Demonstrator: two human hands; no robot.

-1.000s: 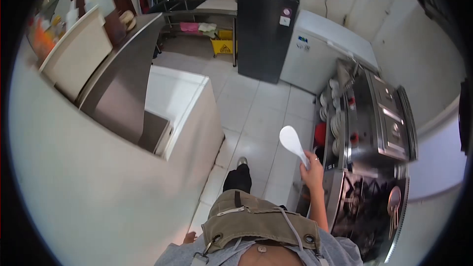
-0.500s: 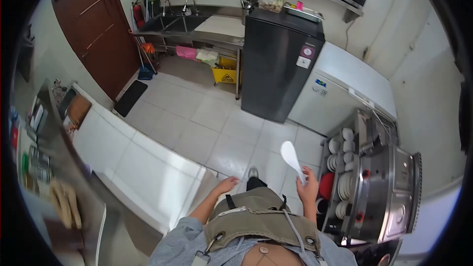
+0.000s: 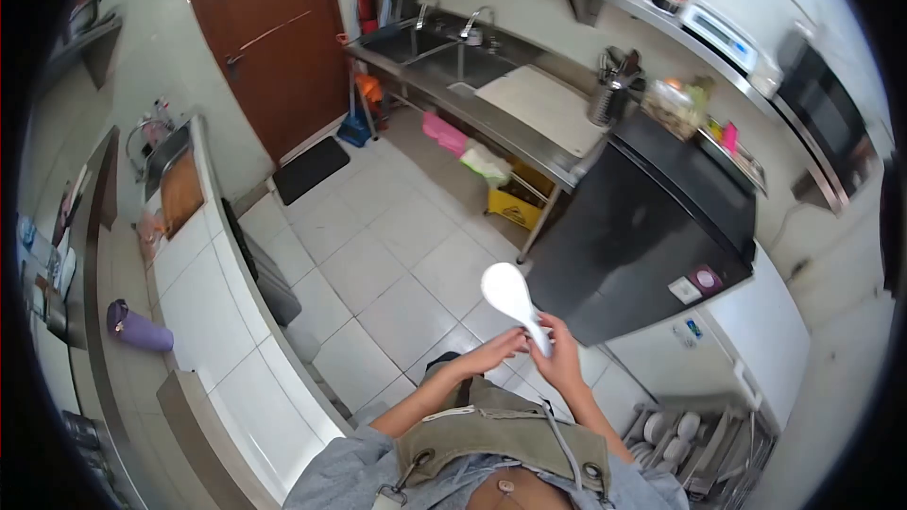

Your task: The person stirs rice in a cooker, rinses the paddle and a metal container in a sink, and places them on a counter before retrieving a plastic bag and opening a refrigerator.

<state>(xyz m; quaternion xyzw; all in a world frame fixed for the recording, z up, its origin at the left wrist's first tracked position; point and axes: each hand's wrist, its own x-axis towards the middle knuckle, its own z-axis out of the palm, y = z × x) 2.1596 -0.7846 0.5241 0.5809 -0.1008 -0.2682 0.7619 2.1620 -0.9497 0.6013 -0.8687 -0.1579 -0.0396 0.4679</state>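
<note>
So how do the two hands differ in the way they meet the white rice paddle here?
The right hand is closed around the handle of the white rice paddle, holding it blade-up; the left hand only reaches in, fingers extended toward the handle. The right sits higher and further right, the left lower. Both are bare and meet in front of the apron.

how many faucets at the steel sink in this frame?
2. One curved chrome faucet stands at the left of the stainless steel sink, the other curved chrome faucet to its right near the white cutting board. No others show.
</note>
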